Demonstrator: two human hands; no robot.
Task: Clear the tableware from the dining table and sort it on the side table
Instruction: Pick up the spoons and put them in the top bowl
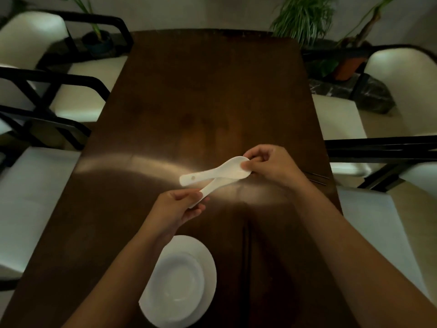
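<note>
no writing can be read anywhere. at left, white chairs (35,200) with black frames line the table (212,102), cut off by the frame edge. just left of centre, the left hand (179,209) pinches the handle of a white spoon (210,189). a second spoon (220,172) crosses over it, its bowl gripped by the right hand (272,165). at the lower centre, stacked white plates (182,280) sit on the table, partly hidden by the left forearm. at right, thin dark chopsticks (318,178) lie by the table edge, hard to make out.
</note>
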